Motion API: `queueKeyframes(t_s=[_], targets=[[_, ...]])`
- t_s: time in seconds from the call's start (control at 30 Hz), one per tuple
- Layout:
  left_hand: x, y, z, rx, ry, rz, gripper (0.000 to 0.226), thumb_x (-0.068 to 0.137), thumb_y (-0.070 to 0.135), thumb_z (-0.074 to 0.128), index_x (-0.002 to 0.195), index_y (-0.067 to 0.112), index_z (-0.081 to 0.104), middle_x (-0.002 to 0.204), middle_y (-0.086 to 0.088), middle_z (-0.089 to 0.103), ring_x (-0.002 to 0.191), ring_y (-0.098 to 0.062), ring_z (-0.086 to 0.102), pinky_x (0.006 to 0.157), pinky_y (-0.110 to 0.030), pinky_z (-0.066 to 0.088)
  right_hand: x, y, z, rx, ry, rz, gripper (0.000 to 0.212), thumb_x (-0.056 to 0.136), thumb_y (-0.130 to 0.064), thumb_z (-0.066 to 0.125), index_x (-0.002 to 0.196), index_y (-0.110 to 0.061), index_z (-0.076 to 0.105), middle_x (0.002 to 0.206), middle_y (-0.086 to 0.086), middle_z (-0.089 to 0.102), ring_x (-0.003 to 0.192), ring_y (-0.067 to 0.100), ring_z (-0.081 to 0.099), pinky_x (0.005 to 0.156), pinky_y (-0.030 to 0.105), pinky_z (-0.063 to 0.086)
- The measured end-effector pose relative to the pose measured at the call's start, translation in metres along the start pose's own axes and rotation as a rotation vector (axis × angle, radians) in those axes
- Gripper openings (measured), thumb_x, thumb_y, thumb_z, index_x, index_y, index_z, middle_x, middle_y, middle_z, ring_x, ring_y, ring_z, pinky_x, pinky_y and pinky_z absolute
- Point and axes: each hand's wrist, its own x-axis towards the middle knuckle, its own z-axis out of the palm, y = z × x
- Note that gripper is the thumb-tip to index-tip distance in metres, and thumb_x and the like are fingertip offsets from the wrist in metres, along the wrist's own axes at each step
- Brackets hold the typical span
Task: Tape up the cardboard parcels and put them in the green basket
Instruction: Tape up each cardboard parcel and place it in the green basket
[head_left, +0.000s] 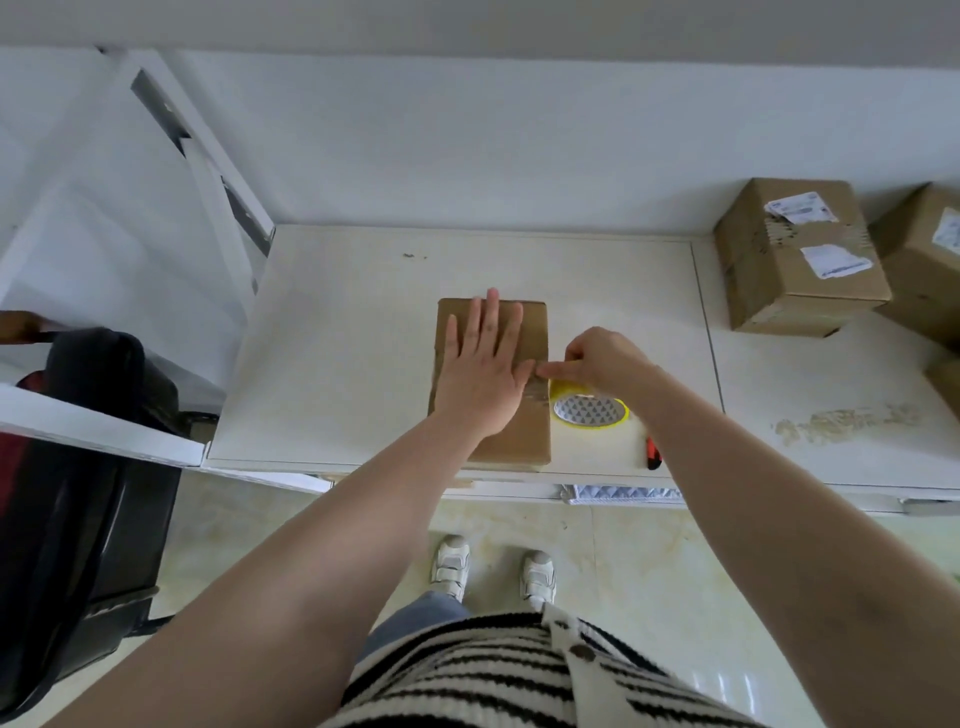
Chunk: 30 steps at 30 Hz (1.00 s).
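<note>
On the white table (363, 364), left hand (480, 371) lies flat over the parcel (519, 436), hiding its seam; right hand (597, 361) pinches tape, covering part of the yellow roll (589, 413). Boxes (795, 254) far right, one cut off.

Single head-worn wide-angle view, looking steeply down and forward, close above white table (363, 364)

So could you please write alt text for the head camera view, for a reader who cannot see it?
A person's left hand presses flat on a cardboard parcel on a white table, while the right hand pinches clear tape at the parcel's right edge. A yellow tape roll lies just right of the parcel, and more cardboard boxes sit at the table's far right.
</note>
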Motion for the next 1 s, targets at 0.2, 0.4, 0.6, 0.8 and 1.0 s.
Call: queueKeyframes(t_s=[0.2,0.4,0.6,0.8,1.0], targets=[[-0.002,0.002,0.001,0.033,0.022,-0.02,0.066,0.101,0.049,0.009,0.155,0.019,-0.016,0.161,-0.008,-0.025,0.149,-0.025,-0.02,0.121,-0.05,-0.007,0.001,0.006,-0.004,0.001,-0.031,-0.009,0.053,0.078,-0.066,0.064,0.057,-0.017,0.057,0.058,-0.001,0.052,0.059,0.016,0.051,0.052,0.028,0.033],[0.002,-0.004,0.005,-0.052,-0.042,-0.096,0.07,0.099,0.058,0.009,0.153,0.024,-0.021,0.159,-0.008,-0.03,0.148,-0.025,-0.022,0.12,-0.046,-0.014,0.003,0.008,0.004,0.094,-0.034,-0.078,0.056,0.079,-0.064,0.064,0.055,-0.015,0.052,0.054,-0.001,0.044,0.055,0.017,0.044,0.052,0.028,0.031],[0.004,-0.005,0.005,-0.034,-0.101,-0.086,0.09,0.084,0.078,0.001,0.151,0.025,-0.024,0.156,-0.009,-0.035,0.146,-0.024,-0.027,0.118,-0.047,-0.017,-0.001,0.035,0.007,0.181,0.042,-0.108,0.056,0.077,-0.065,0.064,0.056,-0.014,0.055,0.049,-0.007,0.041,0.053,0.014,0.043,0.053,0.028,0.034],[0.006,-0.007,0.006,-0.039,-0.116,-0.087,0.093,0.083,0.081,0.005,0.15,0.026,-0.028,0.154,-0.009,-0.039,0.144,-0.024,-0.031,0.116,-0.046,-0.02,-0.001,0.034,0.012,0.039,0.076,-0.049,0.056,0.074,-0.078,0.055,0.07,-0.023,0.061,0.071,-0.008,0.057,0.071,0.015,0.054,0.057,0.026,0.034],[0.008,-0.006,0.006,-0.03,-0.128,-0.084,0.093,0.085,0.08,0.011,0.15,0.026,-0.028,0.153,-0.009,-0.04,0.144,-0.025,-0.033,0.114,-0.046,-0.022,-0.004,0.049,0.011,0.129,0.043,-0.11,0.045,0.076,-0.066,0.064,0.067,-0.023,0.059,0.07,-0.005,0.056,0.072,0.018,0.055,0.062,0.032,0.043]])
